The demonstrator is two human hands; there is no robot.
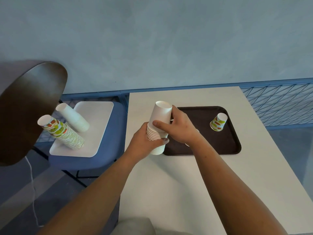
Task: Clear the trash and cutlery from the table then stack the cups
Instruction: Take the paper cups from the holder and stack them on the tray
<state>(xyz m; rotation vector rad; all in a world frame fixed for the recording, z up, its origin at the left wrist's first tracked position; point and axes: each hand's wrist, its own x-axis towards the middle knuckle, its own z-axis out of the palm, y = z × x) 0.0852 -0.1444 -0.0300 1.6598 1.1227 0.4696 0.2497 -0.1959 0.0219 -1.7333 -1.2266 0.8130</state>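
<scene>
My left hand (144,141) is wrapped around the lower, ridged part of a stack of white cups (158,128), fingers closed on it, while my right hand (179,128) grips the top cup of that stack, thumb across its front and fingers behind. The stack stands upside down, bases up, its long axis near vertical and leaning slightly to the right at the top; its bottom rim sits at the near-left edge of the dark brown tray (225,143) on the white tabletop (186,184). I cannot count the nested cups exactly. One printed cup (218,122) stands inverted at the tray's far right, well apart from my hands. To the left, a white tray (94,119) on a blue seat (94,161) carries two more inverted stacks: one printed stack (62,133) and one plain white stack (72,117).
</scene>
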